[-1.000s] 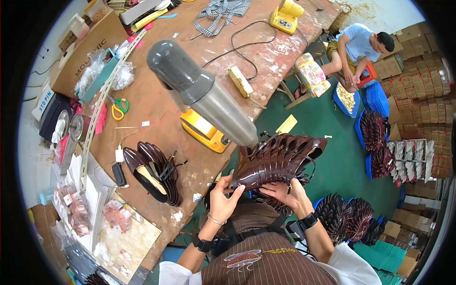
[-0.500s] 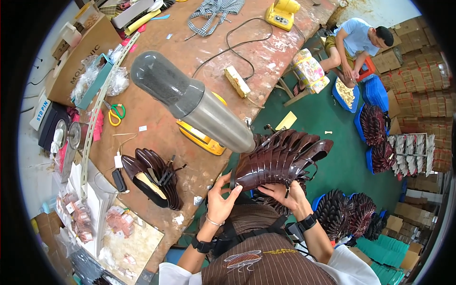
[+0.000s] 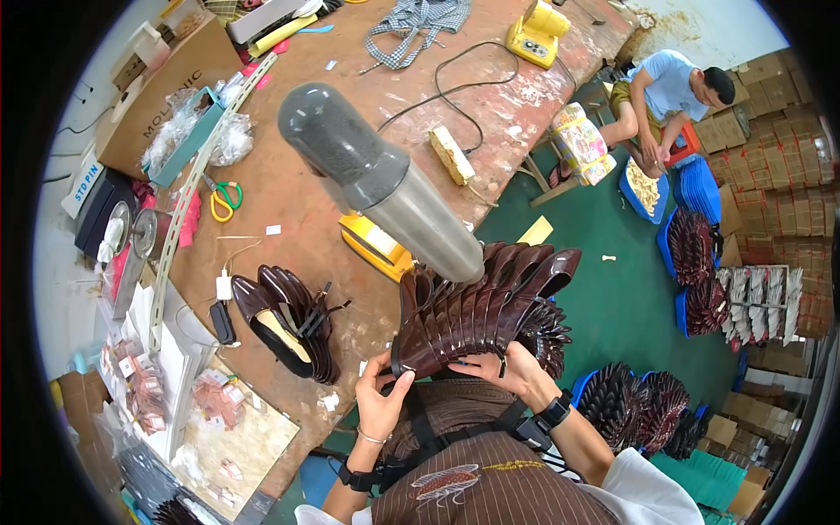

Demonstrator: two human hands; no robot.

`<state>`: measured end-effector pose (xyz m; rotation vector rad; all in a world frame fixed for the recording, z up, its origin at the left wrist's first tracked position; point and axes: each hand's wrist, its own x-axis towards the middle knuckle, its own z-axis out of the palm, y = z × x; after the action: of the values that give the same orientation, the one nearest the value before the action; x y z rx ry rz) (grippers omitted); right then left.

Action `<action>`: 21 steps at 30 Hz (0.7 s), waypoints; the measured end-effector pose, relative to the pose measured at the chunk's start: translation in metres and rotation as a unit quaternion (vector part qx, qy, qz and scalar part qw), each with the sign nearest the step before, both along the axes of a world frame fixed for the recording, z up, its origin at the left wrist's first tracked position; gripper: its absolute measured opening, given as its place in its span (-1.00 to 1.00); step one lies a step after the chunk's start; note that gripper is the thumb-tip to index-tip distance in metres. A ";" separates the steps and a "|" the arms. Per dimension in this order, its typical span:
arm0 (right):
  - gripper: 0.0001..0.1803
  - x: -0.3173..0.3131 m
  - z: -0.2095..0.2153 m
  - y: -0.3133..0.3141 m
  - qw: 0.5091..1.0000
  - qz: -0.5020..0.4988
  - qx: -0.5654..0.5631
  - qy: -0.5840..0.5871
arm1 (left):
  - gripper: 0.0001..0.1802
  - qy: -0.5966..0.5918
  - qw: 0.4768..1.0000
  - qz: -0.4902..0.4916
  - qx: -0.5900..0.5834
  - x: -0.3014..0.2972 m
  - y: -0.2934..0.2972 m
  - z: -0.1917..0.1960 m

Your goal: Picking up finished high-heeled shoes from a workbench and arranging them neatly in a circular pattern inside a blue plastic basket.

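Shoe stack (image 3: 455, 328) in both hands at the centre of the frame.
The left hand (image 3: 381, 398) pinches its lower-left end between thumb and fingers; the right hand (image 3: 512, 373) has its fingers stretched out and parted along the lower edge, palm open. The stack's long axis slants from lower left to upper right, its fanned end pointing upper right.
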<state>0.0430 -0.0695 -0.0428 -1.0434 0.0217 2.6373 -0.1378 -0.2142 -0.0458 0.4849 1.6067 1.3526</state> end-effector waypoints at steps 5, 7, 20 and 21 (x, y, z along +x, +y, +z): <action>-0.56 -0.009 -0.002 -0.006 0.999 0.033 -0.008 0.003 | -0.58 0.030 0.999 0.021 -0.006 -0.001 -0.017 -0.002; -0.56 -0.011 -0.005 -0.009 0.999 0.043 -0.009 0.003 | -0.58 0.024 0.999 0.043 -0.021 -0.001 -0.022 0.000; -0.57 0.013 -0.005 -0.009 1.000 0.017 0.009 -0.024 | -0.59 0.009 1.000 0.014 0.005 0.014 -0.006 -0.015; -0.57 0.018 -0.003 -0.006 1.000 -0.001 0.016 -0.025 | -0.60 0.016 1.000 0.002 0.011 0.016 0.003 -0.018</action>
<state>0.0608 -0.0750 -0.0460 -1.0978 -0.0305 2.6006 -0.1216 -0.2113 -0.0639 0.5197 1.6213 1.3719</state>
